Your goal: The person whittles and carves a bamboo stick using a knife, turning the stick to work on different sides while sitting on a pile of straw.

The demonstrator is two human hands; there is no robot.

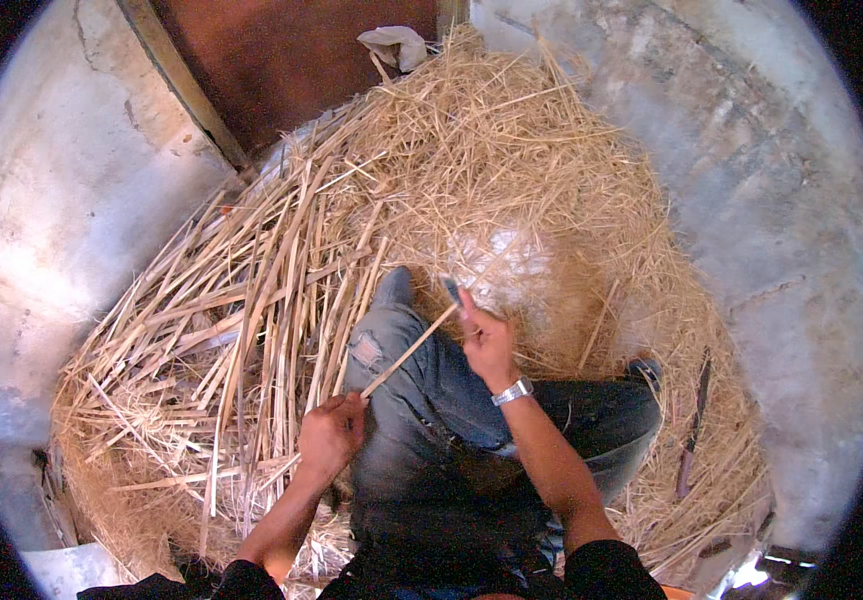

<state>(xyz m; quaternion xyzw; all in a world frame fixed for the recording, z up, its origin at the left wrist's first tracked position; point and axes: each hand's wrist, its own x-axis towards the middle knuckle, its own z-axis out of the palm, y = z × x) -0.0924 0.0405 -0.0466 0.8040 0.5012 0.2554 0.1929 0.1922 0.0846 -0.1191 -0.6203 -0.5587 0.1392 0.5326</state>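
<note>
My left hand (333, 436) is closed around the near end of a thin pale strip of split wood or cane (409, 353). The strip slants up to the right across my jeans, and its far end meets my right hand (488, 342). My right hand is closed, with a short dark grey blade (451, 290) sticking out past its fingers. The handle of that blade is hidden in the palm. Under the hands are my bent legs (421, 400) in worn blue jeans.
Many long split strips (276, 270) lie heaped on the left. Curly shavings (511, 120) cover the floor ahead and to the right. A long knife with a brown handle (694, 425) rests on the right. Walls (751, 160), a brown door (281, 60) and a pale cloth (394, 45) stand around.
</note>
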